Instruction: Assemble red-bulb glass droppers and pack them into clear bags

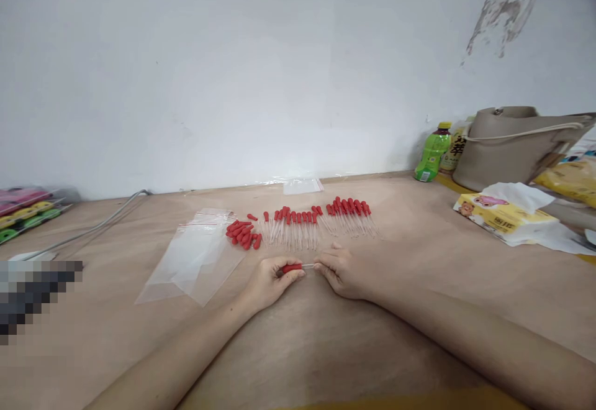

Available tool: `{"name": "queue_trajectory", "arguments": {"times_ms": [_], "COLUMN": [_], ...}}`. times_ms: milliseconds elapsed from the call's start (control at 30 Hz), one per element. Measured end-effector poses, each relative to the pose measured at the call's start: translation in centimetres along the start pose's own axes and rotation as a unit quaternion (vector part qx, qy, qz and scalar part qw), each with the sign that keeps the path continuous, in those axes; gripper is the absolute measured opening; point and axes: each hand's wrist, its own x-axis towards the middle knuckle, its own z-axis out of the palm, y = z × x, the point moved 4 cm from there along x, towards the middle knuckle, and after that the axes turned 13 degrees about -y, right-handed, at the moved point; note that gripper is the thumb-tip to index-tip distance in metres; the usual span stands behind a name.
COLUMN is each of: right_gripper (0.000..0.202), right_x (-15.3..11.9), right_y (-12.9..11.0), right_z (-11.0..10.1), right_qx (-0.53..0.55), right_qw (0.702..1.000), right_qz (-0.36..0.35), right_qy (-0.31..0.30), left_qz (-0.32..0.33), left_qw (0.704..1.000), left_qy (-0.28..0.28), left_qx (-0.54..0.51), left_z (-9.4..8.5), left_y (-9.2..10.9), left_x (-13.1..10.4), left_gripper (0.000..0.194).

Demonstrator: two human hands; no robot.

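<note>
My left hand (274,281) is closed around a red rubber dropper bulb (292,268). From the bulb's right end a clear glass dropper tube (308,266) runs into the fingers of my right hand (342,271), which pinch it. Bulb and tube lie level, in line with each other, just above or on the table; which, I cannot tell. Behind my hands lie rows of droppers with red bulbs (298,227), their clear tubes pointing toward me. A second cluster of droppers (349,211) is to the right. Loose red bulbs (242,233) form a heap left of the rows.
Clear zip bags (190,261) lie flat at left, another plastic bag (302,186) by the wall. A grey cable (102,220) crosses the far left. On the right stand a green bottle (433,154), a tissue pack (505,214) and a beige bag (507,149).
</note>
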Motion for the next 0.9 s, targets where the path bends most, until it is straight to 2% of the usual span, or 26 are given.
{"name": "queue_trajectory", "arguments": {"times_ms": [200, 333, 400, 500, 600, 667, 767, 900], "right_gripper": [0.026, 0.021, 0.019, 0.024, 0.028, 0.032, 0.033, 0.034], "right_x": [0.6, 0.7, 0.7, 0.9, 1.5, 2.1, 3.2, 4.2], "right_y": [-0.1, -0.7, -0.3, 2.4, 6.4, 8.5, 10.3, 11.3], "right_z": [0.0, -1.5, -2.5, -3.8, -4.8, -4.9, -4.3, -3.3], "right_qx": [0.02, 0.016, 0.023, 0.061, 0.074, 0.042, -0.009, -0.042], "right_qw": [0.997, 0.996, 0.994, 0.984, 0.95, 0.922, 0.89, 0.865], "right_qz": [0.036, 0.026, 0.042, 0.145, 0.301, 0.384, 0.456, 0.5], "right_qy": [-0.059, -0.087, -0.094, -0.087, -0.031, -0.021, -0.02, -0.017], "left_qz": [0.004, -0.002, -0.002, -0.006, -0.006, 0.003, 0.014, 0.018], "left_qw": [1.0, 0.999, 0.997, 0.989, 0.984, 0.981, 0.98, 0.979], "left_qy": [0.011, 0.0, 0.019, 0.076, 0.07, 0.047, 0.031, 0.022], "left_qx": [0.027, 0.039, 0.072, 0.128, 0.165, 0.186, 0.196, 0.204], "left_z": [-0.3, -0.6, -1.1, -2.0, -2.0, -1.7, -1.5, -1.5], "left_y": [-0.1, 0.0, 0.0, 0.0, 0.1, 0.2, 0.5, 0.6], "left_x": [0.1, 0.1, 0.0, -0.3, -0.3, -0.3, -0.4, -0.6], "left_gripper": [0.017, 0.017, 0.028, 0.048, 0.038, 0.03, 0.023, 0.016]}}
